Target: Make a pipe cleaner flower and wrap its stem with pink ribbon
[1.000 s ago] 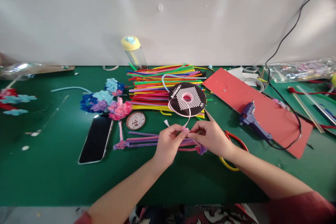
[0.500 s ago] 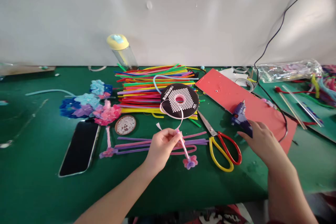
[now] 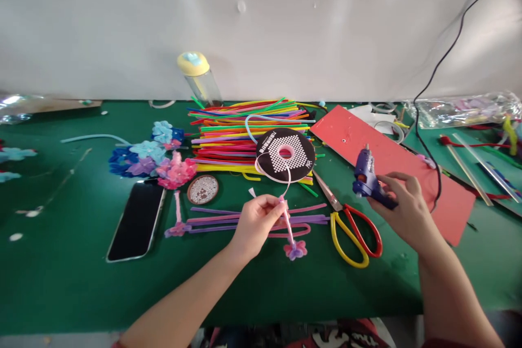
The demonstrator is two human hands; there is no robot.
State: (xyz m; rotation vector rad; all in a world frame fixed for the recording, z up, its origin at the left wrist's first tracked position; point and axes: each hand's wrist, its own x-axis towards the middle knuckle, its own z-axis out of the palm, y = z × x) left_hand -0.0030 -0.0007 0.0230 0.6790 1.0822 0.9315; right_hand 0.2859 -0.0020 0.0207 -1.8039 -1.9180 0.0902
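My left hand pinches the upper end of a pipe-cleaner flower stem wrapped in pale ribbon. Its pink and purple bloom hangs downward. The ribbon runs from the stem up to a black-and-white spool lying on the pipe cleaners. My right hand is closed round the handle of a dark blue glue gun, nozzle pointing up, above the red card. Between my hands lie scissors with one red and one yellow handle. Pink and purple pipe cleaners lie behind my left hand.
Fluffy flowers and a phone lie at the left, near a small dish of beads. A yellow-lidded bottle stands by the wall. The red card lies at right, crossed by a black cord.
My right hand has lifted the glue gun off the red card and tilted it slightly. My left hand keeps its pinch on the stem. The view has shifted a little leftward.
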